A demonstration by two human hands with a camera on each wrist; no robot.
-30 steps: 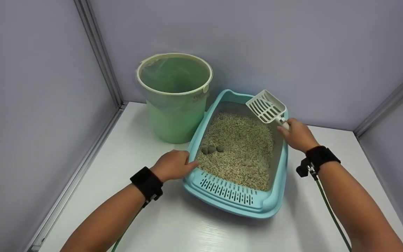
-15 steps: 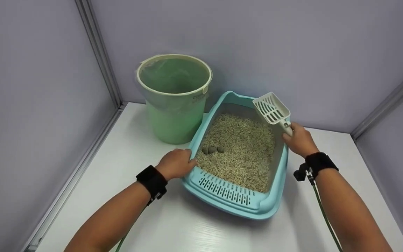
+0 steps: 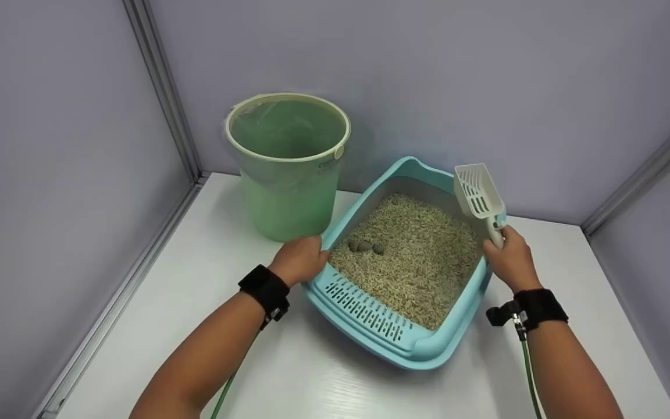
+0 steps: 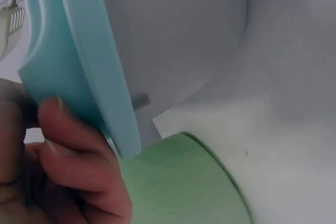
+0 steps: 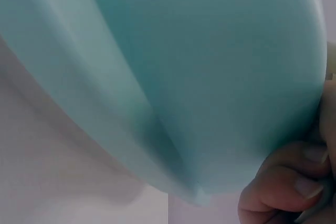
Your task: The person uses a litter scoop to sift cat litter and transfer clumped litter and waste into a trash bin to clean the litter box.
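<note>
3 clumps [image 3: 365, 247] in litter tray [image 3: 410, 344], bucket [image 3: 286, 166] lined

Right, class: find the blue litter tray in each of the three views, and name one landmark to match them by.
Head view: the litter tray sits centre on the table, the left hand on its left rim.
Left wrist view: its rim fills the upper left, gripped by fingers.
Right wrist view: its outer wall fills most of the picture.
Shared landmark: the green bucket, also at the bottom of the left wrist view.
</note>
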